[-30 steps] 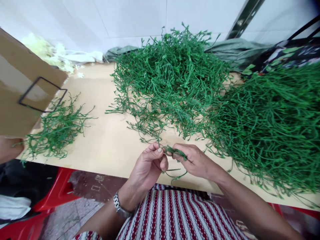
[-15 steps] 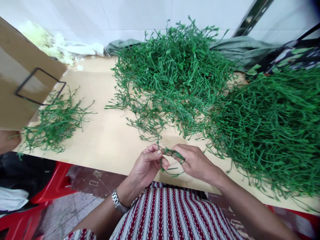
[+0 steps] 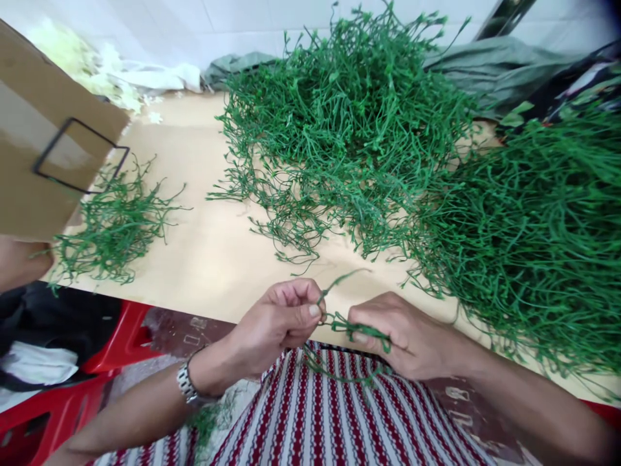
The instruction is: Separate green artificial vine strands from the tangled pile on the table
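Observation:
My left hand (image 3: 286,314) pinches a thin green plastic stem (image 3: 339,279) between thumb and forefinger; its free end sticks up to the right. Just to the right, my right hand (image 3: 402,333) is closed around a small bunch of green plastic stems (image 3: 361,329), whose tips point toward my left fingers. Another strand hangs below the hands, in front of the striped clothing. Both hands are over the table's front edge. Beyond them lies a loose heap of green plastic stems (image 3: 339,123), and a denser heap of stems (image 3: 533,246) fills the right side.
A smaller pile of green stems (image 3: 119,226) lies at left beside a cardboard box (image 3: 53,129) and a black wire frame (image 3: 80,155). Another person's arm (image 3: 22,262) shows at the left edge. Pale artificial flowers (image 3: 109,71) lie at the back. Red stools (image 3: 121,336) stand below.
My hands have moved a little apart and nearer to my body, the right one further right. The pinched stem now slants up to the right. The view has shifted slightly.

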Tool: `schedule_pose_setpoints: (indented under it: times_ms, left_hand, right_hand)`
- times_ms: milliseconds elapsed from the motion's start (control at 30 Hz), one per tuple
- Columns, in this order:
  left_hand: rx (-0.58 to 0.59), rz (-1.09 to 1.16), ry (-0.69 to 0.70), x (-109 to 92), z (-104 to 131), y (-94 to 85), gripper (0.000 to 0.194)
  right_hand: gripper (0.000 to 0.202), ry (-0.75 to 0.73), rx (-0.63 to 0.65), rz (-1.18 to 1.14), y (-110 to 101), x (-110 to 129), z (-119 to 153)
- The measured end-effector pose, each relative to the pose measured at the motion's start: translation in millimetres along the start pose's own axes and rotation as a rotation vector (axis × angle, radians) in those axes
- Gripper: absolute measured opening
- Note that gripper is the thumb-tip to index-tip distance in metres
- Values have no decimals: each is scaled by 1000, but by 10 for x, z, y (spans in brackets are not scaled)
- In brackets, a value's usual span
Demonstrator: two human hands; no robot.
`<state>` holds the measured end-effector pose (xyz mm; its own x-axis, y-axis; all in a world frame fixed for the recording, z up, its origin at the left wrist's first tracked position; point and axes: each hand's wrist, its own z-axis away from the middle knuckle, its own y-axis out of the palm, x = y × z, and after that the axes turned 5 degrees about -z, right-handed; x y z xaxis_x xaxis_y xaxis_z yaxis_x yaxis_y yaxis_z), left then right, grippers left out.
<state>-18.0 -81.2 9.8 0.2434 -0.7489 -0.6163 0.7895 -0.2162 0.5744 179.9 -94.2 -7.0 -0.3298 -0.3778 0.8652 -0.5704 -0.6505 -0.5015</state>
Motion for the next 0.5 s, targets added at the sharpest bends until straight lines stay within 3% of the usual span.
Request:
schedule_pose_setpoints:
  times_ms: [133, 500]
  left_hand:
    - [4, -59, 9, -37, 43, 15, 20]
    - [137, -57, -70, 9, -178, -169, 14]
  right_hand:
    - [21, 1, 54, -30, -32, 14, 26]
    - [13, 154, -18, 96, -25, -104, -87]
